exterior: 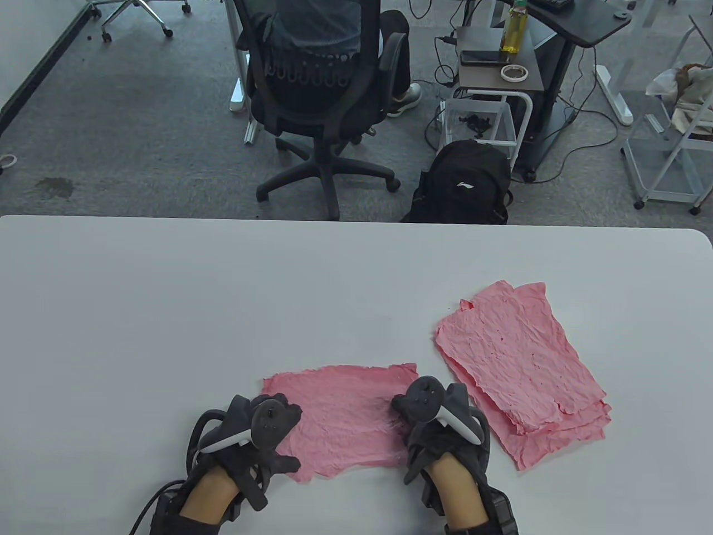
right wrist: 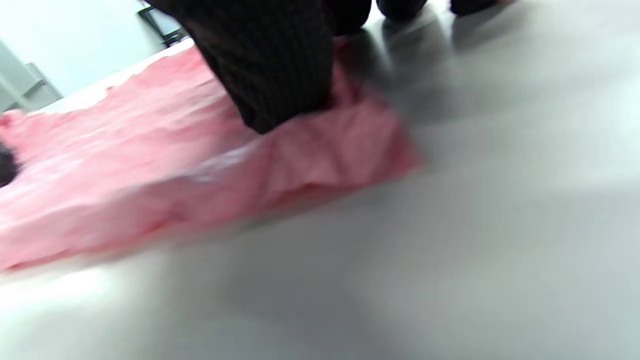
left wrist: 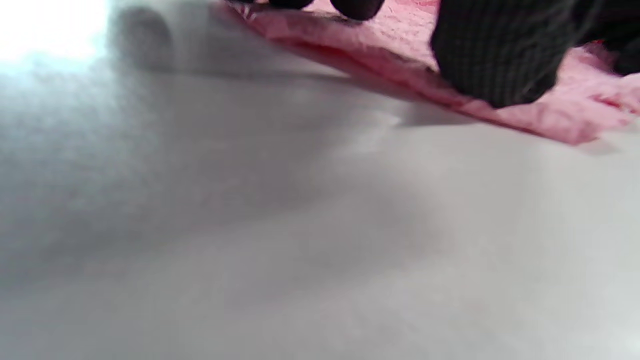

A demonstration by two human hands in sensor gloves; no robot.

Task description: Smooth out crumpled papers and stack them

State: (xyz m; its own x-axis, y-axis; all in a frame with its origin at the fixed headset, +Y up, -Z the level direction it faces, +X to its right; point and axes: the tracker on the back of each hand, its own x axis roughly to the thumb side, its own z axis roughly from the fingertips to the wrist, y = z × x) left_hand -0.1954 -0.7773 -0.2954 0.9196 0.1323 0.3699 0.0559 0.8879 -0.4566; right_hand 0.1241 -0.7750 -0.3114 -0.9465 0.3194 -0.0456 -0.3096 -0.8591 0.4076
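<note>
So we had one pink sheet point(exterior: 345, 418) lying near the front edge of the table point(exterior: 167, 312), with both hands on it. The left hand point(exterior: 250, 440) sat on its left end and the right hand point(exterior: 431, 429) on its right end. From the wrist views, a gloved fingertip point(left wrist: 495, 75) was pressing down on the left edge, and another fingertip point(right wrist: 270, 80) did the same on the right side, where the paper bunched into a small ridge. Neither hand looked like it pinched anything; fingers seemed spread and flat against the sheet, holding it down.

The stack point(exterior: 523, 373) of already flattened sheets lay just to the right, a few layers, edges a bit ragged and not lined up.

Our guess: this stuff was thin, soft and super light, more tissue than card, and those frayed edges said it'd tear easily. We figured smoothing outward with flat palms was safer, then lifting by two corners to move it.
</note>
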